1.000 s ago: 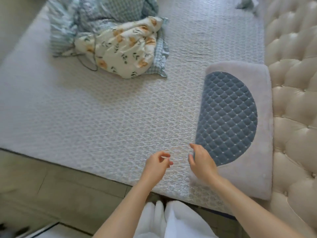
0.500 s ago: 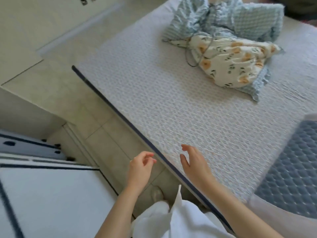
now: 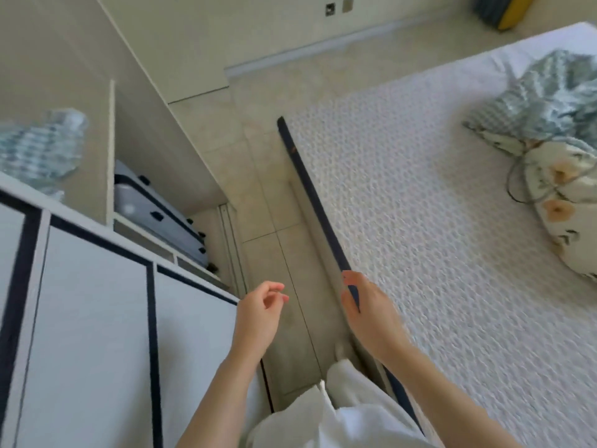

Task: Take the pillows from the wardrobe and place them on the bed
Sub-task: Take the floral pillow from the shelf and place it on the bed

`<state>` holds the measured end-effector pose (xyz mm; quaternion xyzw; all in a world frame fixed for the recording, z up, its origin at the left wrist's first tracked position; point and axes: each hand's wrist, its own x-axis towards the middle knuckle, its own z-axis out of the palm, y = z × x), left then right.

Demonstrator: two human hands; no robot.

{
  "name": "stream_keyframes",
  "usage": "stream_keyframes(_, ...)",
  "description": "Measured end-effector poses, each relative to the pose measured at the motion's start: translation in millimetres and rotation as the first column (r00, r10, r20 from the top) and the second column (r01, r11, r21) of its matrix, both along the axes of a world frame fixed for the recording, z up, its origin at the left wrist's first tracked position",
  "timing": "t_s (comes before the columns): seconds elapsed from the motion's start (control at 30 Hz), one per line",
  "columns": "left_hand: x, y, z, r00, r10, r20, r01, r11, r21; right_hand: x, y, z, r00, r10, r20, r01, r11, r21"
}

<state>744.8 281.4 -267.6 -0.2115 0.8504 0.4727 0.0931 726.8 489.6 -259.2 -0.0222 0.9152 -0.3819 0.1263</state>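
The bed (image 3: 436, 221), covered in a white textured mattress pad with a dark edge, fills the right side. The wardrobe (image 3: 97, 318) with white, dark-trimmed doors stands at the left, its far section open. A blue-white patterned bundle (image 3: 38, 150), blurred, lies on a wardrobe shelf at the upper left. My left hand (image 3: 258, 318) hovers over the floor between wardrobe and bed, fingers loosely curled, holding nothing. My right hand (image 3: 371, 315) hangs over the bed's edge, fingers apart and empty. No pillow is in either hand.
A grey-blue suitcase (image 3: 155, 215) lies in the open lower wardrobe compartment. A heap of floral and blue checked bedding (image 3: 555, 176) sits on the bed at the right. A narrow strip of tiled floor (image 3: 271, 205) runs between wardrobe and bed.
My view has swung left, from the headboard and the blue quilted pillow on the bed toward the wardrobe. Both hands have come away from the pillow and are empty.
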Motion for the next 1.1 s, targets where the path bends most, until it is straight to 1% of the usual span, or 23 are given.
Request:
stream_keyframes(0.13,-38.3,-22.9,0.4,0.997,0.068,-0.03,-0.069,0.997,-0.019,-62.4,-28.1,1.4,0.993,0.118,-0.009,-0.118,0.993,-0.005)
stream_keyframes(0.23,-75.1,-41.9,5.4,0.985,0.163,-0.047,-0.165,0.986,-0.031,-117.6,-51.5,2.0,0.977,0.215,-0.014,-0.215,0.977,-0.004)
stream_keyframes(0.4,-137.5,-74.3,22.9,0.932,0.349,-0.101,-0.357,0.932,-0.071,-214.6,-94.6,15.5,0.907,0.418,-0.054,-0.419,0.908,-0.008)
stream_keyframes(0.53,-182.7,-103.7,35.7,0.841,0.521,-0.147,-0.536,0.838,-0.101,-289.2,-139.2,31.8,0.826,0.552,-0.116,-0.556,0.831,-0.011)
stream_keyframes(0.67,-214.3,-136.2,46.3,0.762,0.615,-0.203,-0.643,0.754,-0.131,-343.4,-194.3,43.4,0.724,0.667,-0.172,-0.675,0.738,0.021)
stream_keyframes(0.77,-233.3,-164.2,51.6,0.667,0.702,-0.248,-0.742,0.658,-0.133,-372.1,-240.5,49.1,0.645,0.741,-0.187,-0.75,0.661,0.033)
stream_keyframes(0.87,-249.4,-192.1,53.8,0.616,0.722,-0.315,-0.786,0.585,-0.197,-392.3,-292.1,53.8,0.57,0.792,-0.217,-0.804,0.593,0.053)
stream_keyframes(0.93,-257.0,-210.2,52.7,0.582,0.725,-0.369,-0.812,0.544,-0.212,-400.9,-329.7,57.3,0.509,0.828,-0.234,-0.842,0.535,0.062)
stream_keyframes(1.0,-265.0,-230.1,49.7,0.529,0.75,-0.398,-0.848,0.491,-0.201,-407.0,-366.8,60.8,0.449,0.859,-0.245,-0.875,0.478,0.072)
stream_keyframes(1.1,-277.6,-265.2,45.5,0.423,0.796,-0.433,-0.906,0.371,-0.204,-413.7,-418.6,65.9,0.353,0.897,-0.266,-0.919,0.386,0.083)
